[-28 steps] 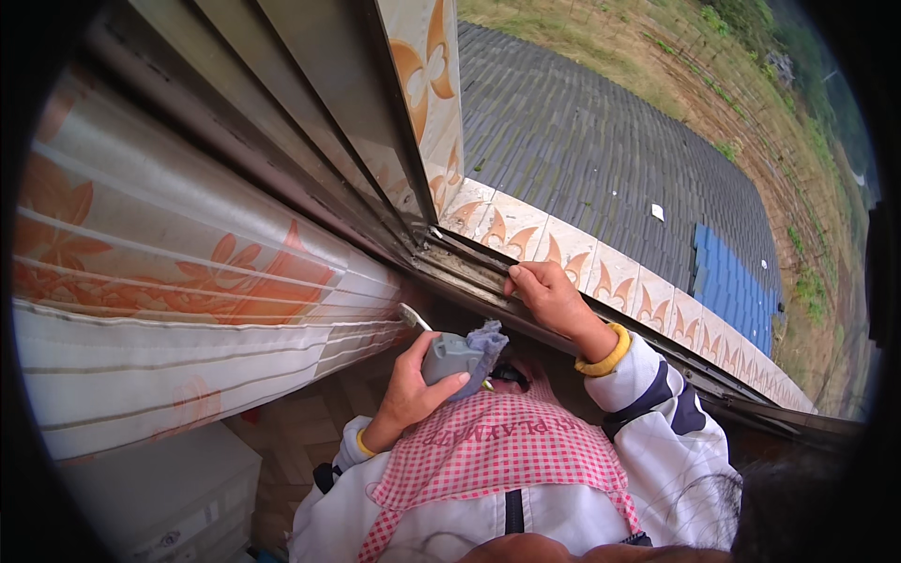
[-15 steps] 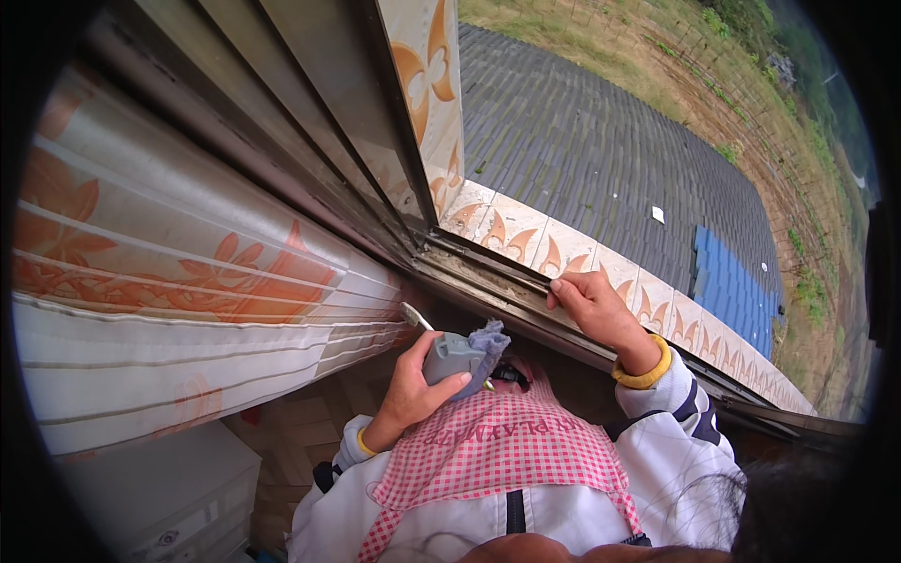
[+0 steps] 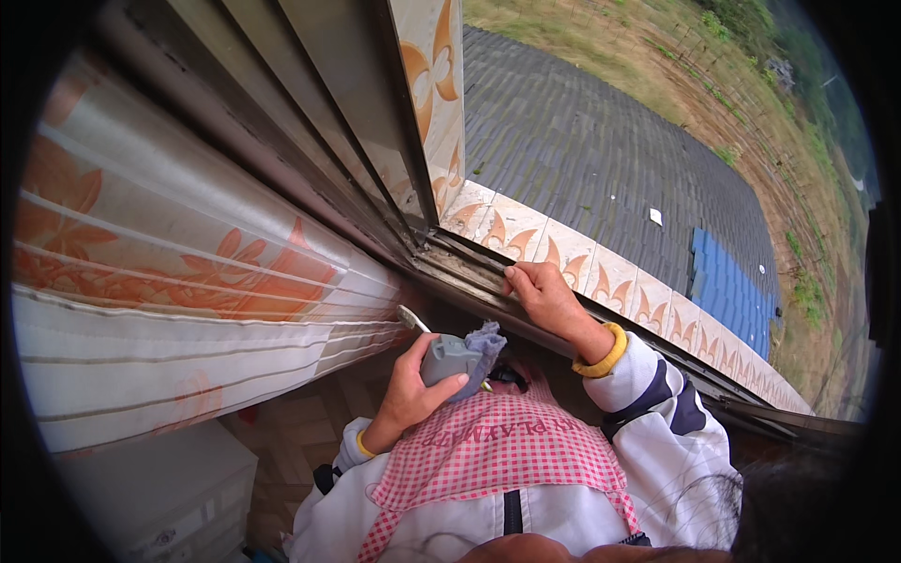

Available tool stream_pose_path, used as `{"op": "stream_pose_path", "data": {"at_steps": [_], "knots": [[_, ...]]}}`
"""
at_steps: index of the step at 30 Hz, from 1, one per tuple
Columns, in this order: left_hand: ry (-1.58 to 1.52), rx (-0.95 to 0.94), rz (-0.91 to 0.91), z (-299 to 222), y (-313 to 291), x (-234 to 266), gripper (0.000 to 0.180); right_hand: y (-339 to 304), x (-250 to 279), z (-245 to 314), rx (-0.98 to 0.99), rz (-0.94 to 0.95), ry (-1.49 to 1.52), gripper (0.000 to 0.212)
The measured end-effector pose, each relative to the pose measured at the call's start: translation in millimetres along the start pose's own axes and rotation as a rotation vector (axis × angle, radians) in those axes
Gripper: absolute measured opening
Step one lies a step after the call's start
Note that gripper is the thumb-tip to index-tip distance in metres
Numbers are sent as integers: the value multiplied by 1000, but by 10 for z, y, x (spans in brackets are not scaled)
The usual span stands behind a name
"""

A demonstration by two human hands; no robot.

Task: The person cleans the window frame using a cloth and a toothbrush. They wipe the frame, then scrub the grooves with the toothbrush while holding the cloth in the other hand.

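Note:
My left hand (image 3: 413, 387) is wrapped round a rounded grey plastic piece (image 3: 448, 360), in front of my chest. A crumpled blue-grey cloth (image 3: 485, 347) is bunched against its right side. From the same grip a pale, narrow stick-like end (image 3: 411, 319) juts up to the left; its kind is unclear. My right hand (image 3: 547, 296) rests over the window's lower track (image 3: 469, 266), fingers pinched at the rail. Whatever may be between those fingertips is hidden. Dirt shows in the track near its corner.
Sliding window frames (image 3: 347, 122) rise at upper left, beside a long patterned curtain (image 3: 216, 272). A tiled outer ledge (image 3: 563, 253) runs beyond the track, with a grey roof (image 3: 601, 150) outside below. A white box-like cabinet (image 3: 178, 483) stands at lower left.
My right hand has slid left along the track toward the frame corner, its fingers still pinched. My left hand keeps its hold, nearly still.

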State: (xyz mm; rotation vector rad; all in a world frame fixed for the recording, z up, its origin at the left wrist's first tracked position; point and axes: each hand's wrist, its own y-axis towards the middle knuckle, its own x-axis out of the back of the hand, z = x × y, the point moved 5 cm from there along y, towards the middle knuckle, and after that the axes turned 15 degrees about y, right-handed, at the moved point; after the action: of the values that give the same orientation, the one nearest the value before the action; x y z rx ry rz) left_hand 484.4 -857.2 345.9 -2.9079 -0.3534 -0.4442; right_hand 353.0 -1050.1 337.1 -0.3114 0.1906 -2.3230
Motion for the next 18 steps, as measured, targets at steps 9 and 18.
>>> {"op": "stream_pose_path", "data": {"at_steps": [9,18], "knots": [[-14,3,12,-2,30,-54,43,-335,355,33,-240,-90,1101,32],[5,16,2,34,-1,-50,43,-355,441,140,63,17,-175,32]]}}
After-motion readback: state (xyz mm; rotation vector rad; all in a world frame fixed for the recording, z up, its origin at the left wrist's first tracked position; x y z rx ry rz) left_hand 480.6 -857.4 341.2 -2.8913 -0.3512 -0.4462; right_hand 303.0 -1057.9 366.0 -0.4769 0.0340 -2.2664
